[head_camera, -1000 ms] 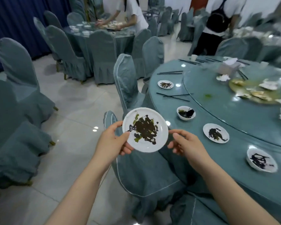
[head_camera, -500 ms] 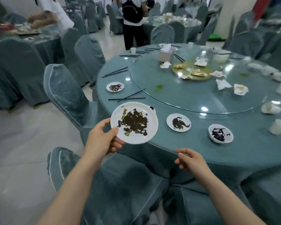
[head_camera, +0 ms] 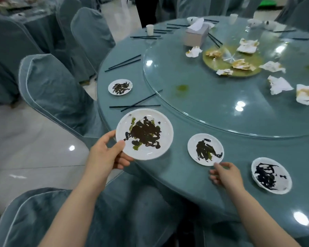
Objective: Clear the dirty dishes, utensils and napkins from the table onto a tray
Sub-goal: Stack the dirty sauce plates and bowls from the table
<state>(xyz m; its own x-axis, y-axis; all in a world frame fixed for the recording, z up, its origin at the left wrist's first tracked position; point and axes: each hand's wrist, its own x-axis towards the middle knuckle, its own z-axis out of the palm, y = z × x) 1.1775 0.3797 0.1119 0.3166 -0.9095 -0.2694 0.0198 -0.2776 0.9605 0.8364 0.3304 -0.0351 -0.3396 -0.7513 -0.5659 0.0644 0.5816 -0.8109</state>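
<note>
My left hand [head_camera: 108, 152] grips the near-left rim of a white dirty plate [head_camera: 144, 134] smeared dark and green, held over the table's near edge. My right hand [head_camera: 226, 174] is at the near rim of a smaller dirty plate [head_camera: 205, 149] on the teal table [head_camera: 185, 175], fingertips touching or almost touching it, holding nothing. Another dirty dish [head_camera: 271, 175] lies to the right, and a small dirty plate [head_camera: 120, 87] sits further left. Black chopsticks [head_camera: 135, 105] lie crossed behind the held plate. Crumpled napkins [head_camera: 278, 85] lie on the glass turntable [head_camera: 212, 97].
Covered chairs stand close: one at the left [head_camera: 55, 90] and one under my arms [head_camera: 78, 220]. A tissue box [head_camera: 196, 35], paper cups [head_camera: 149, 29] and more chopsticks [head_camera: 123, 63] are on the far side. No tray is in view.
My view moved in closer to the table. My right hand reached forward to the small plate's near rim. My left hand kept the large plate and carried it over the table edge.
</note>
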